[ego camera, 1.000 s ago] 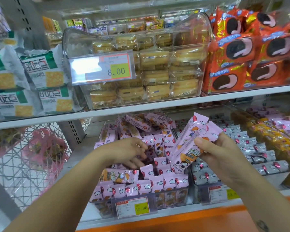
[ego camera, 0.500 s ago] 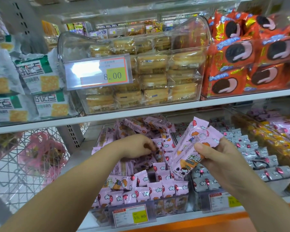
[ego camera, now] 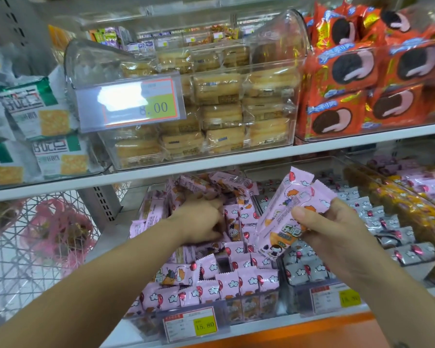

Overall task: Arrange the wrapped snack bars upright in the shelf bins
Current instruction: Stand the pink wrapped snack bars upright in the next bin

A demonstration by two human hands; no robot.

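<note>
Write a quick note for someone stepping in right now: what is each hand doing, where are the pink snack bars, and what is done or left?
Left hand: reaching into the clear bin among loose pink bars; whether it grips one is hidden.
Right hand: pinches a small bundle of pink bars, tilted above the bin's right side.
Done: the front rows stand upright.
Left: the back pile lies jumbled, a flat bar lies across the front left, and the bundle needs placing upright.
</note>
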